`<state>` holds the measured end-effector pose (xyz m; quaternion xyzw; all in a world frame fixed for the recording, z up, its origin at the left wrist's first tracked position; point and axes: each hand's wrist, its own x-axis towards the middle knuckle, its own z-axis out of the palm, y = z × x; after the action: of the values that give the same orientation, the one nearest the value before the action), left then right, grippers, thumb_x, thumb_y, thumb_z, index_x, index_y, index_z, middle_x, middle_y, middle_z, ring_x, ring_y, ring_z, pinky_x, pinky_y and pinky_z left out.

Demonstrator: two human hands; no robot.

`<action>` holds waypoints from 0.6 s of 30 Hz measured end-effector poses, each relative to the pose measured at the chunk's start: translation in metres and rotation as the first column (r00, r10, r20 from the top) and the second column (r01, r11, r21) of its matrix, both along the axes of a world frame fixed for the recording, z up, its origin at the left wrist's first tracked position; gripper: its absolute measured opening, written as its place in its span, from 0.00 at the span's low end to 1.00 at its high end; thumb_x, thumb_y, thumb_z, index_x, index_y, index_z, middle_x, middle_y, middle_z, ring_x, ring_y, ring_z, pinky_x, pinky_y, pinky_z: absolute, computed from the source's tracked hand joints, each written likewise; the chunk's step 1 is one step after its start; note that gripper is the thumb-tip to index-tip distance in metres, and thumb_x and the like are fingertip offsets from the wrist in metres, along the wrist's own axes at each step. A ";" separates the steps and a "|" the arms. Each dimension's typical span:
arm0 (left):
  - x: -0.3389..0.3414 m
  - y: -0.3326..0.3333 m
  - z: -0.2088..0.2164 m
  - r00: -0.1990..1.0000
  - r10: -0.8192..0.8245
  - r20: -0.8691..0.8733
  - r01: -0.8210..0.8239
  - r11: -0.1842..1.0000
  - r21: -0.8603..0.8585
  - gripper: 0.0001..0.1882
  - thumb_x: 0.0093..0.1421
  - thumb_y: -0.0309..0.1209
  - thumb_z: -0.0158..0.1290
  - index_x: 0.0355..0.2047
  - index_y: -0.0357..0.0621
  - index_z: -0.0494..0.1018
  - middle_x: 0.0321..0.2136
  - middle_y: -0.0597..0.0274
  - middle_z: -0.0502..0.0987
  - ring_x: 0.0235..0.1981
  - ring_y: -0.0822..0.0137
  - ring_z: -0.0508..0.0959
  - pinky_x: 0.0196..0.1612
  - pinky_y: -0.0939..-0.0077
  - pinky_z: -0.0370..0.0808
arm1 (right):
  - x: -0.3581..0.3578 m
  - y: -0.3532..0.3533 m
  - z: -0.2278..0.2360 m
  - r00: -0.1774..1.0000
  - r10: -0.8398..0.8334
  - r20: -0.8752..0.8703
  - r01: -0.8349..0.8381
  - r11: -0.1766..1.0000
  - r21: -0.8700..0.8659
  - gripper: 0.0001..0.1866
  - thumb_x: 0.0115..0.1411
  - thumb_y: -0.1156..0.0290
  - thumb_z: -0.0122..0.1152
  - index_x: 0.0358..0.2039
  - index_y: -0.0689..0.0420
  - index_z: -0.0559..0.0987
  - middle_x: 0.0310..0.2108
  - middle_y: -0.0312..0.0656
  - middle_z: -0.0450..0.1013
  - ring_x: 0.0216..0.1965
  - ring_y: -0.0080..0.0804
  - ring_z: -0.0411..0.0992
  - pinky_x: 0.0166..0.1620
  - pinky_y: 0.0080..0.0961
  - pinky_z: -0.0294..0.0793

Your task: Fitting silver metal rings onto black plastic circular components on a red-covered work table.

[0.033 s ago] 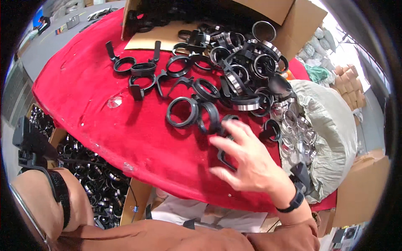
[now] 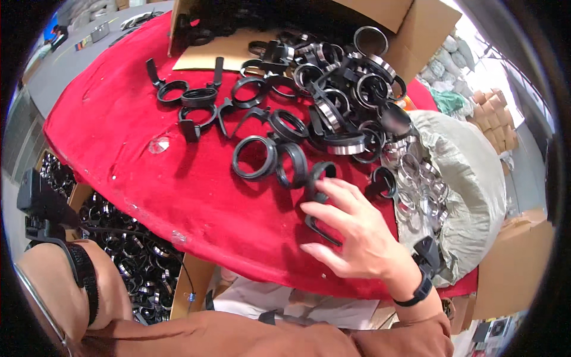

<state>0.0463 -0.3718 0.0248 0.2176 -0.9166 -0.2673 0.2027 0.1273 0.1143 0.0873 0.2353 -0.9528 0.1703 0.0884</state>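
Note:
My right hand [image 2: 363, 238] hovers over the red-covered table [image 2: 202, 220] with its fingers spread and curved. The index and middle fingertips are at a black ring clamp [image 2: 322, 172]; whether they touch it I cannot tell. Under the fingers lies a thin black bracket [image 2: 321, 229], partly hidden by the hand. To the left, another black ring [image 2: 254, 157] and a tilted one [image 2: 291, 165] lie close together. A small black ring [image 2: 383, 182] is right of the fingers. My left wrist [image 2: 50, 271] wears a black strap; the fingers there are out of sight.
A heap of black and silver rings [image 2: 339, 95] spreads before an open cardboard box [image 2: 410, 41]. On the right, a pale sack [image 2: 464, 178] holds silver rings [image 2: 425, 190]. Below the table's left edge stands a box of black rings [image 2: 137, 262]. Clamps with upright arms [image 2: 199, 96] lie far left.
My right hand has drawn back slightly toward me, and more of the black ring at its fingertips shows. The rings look shifted a little left together with the whole view.

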 end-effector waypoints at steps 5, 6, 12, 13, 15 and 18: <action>0.005 0.082 0.076 0.859 -0.010 -0.513 -0.040 0.996 -0.085 0.27 0.64 0.43 0.39 0.54 0.31 0.63 0.53 0.42 0.66 0.51 0.49 0.70 0.54 0.50 0.67 | 0.034 0.047 -0.016 0.762 -0.638 -0.115 0.612 0.766 -0.198 0.22 0.47 0.64 0.69 0.40 0.62 0.75 0.34 0.51 0.75 0.32 0.43 0.75 0.37 0.33 0.74; -0.010 0.119 0.081 0.820 -0.080 -0.566 0.075 0.997 -0.032 0.27 0.64 0.43 0.39 0.54 0.31 0.63 0.53 0.42 0.66 0.51 0.49 0.70 0.54 0.50 0.67 | 0.036 0.063 -0.022 0.643 -0.762 -0.081 0.743 0.646 -0.176 0.24 0.47 0.63 0.69 0.41 0.63 0.74 0.33 0.52 0.75 0.31 0.43 0.75 0.36 0.33 0.74; 0.015 0.303 0.052 0.213 -0.778 -0.591 0.957 0.289 -0.036 0.11 0.46 0.22 0.62 0.31 0.39 0.74 0.27 0.63 0.74 0.23 0.74 0.74 0.24 0.79 0.71 | 0.016 0.150 -0.060 0.525 -0.763 0.378 0.851 0.465 -0.244 0.32 0.47 0.58 0.67 0.49 0.64 0.73 0.30 0.50 0.77 0.32 0.36 0.76 0.38 0.31 0.74; 0.030 0.313 0.039 0.263 -0.834 -0.484 0.956 0.292 0.018 0.12 0.46 0.22 0.62 0.32 0.38 0.74 0.26 0.62 0.73 0.22 0.74 0.73 0.24 0.81 0.70 | -0.001 0.147 -0.060 0.572 -0.758 0.313 0.820 0.522 -0.234 0.30 0.46 0.60 0.65 0.48 0.63 0.74 0.29 0.50 0.77 0.32 0.36 0.76 0.39 0.31 0.74; 0.042 0.326 0.015 0.289 -0.885 -0.365 0.949 0.315 -0.012 0.17 0.44 0.26 0.66 0.34 0.38 0.73 0.26 0.58 0.73 0.21 0.70 0.74 0.24 0.79 0.72 | -0.029 0.153 -0.071 0.653 -0.734 0.185 0.754 0.609 -0.248 0.26 0.46 0.62 0.61 0.45 0.61 0.76 0.28 0.50 0.77 0.33 0.38 0.76 0.39 0.32 0.74; 0.044 0.344 0.000 0.329 -0.920 -0.215 0.929 0.356 -0.103 0.22 0.47 0.36 0.65 0.37 0.38 0.71 0.27 0.54 0.75 0.21 0.62 0.76 0.26 0.71 0.75 | -0.045 0.146 -0.070 0.708 -0.613 0.350 0.695 0.518 -0.500 0.26 0.49 0.67 0.63 0.48 0.65 0.73 0.31 0.48 0.77 0.27 0.30 0.76 0.34 0.28 0.75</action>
<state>0.0901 -0.0275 0.0248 -0.3702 -0.8412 -0.3761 0.1183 0.0827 0.2599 0.0170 -0.1930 -0.8682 0.4305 0.1535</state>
